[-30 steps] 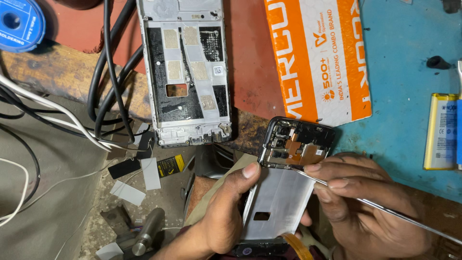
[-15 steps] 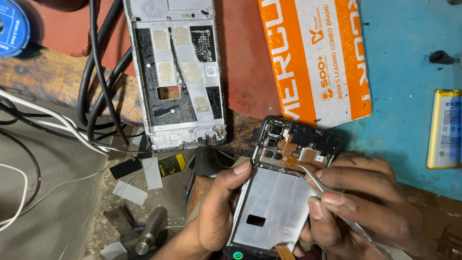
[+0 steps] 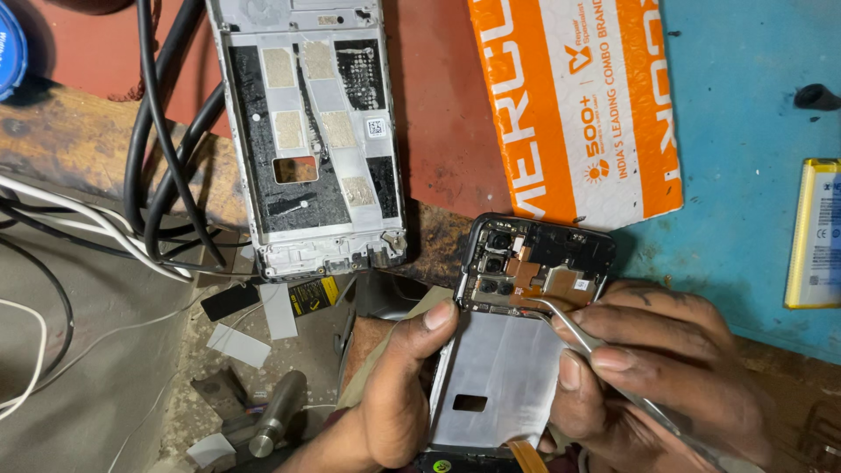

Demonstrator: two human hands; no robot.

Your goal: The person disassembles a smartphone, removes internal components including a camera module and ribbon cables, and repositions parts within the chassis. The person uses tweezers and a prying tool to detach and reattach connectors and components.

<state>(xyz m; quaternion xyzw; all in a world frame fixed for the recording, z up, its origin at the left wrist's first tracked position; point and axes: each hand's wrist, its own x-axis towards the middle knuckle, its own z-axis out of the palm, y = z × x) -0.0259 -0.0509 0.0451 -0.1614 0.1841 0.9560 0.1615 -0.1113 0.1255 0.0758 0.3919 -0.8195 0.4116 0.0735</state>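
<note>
The surface (image 3: 105, 412) is a worn bench, rough and grey-brown at the left, covered with a red sheet (image 3: 447, 131) in the middle and a blue mat (image 3: 745, 175) at the right. Black cables (image 3: 166, 158) and white wires (image 3: 53, 210) run across the left side. An empty phone frame (image 3: 307, 131), flat and silver with patches of black glue, lies at the top. Beside it rests an orange and white cardboard box (image 3: 578, 105), closed, so its contents cannot be seen. A yellow-edged battery (image 3: 815, 232) lies at the right edge.

The opened phone (image 3: 517, 342) lies low in the middle, with a bare metal plate and copper-coloured parts near its cameras. The left hand (image 3: 394, 394) steadies it, thumb pressing its left edge. The right hand (image 3: 648, 377) has its grip closed around thin metal tweezers (image 3: 578, 328), whose tips touch the upper board.
</note>
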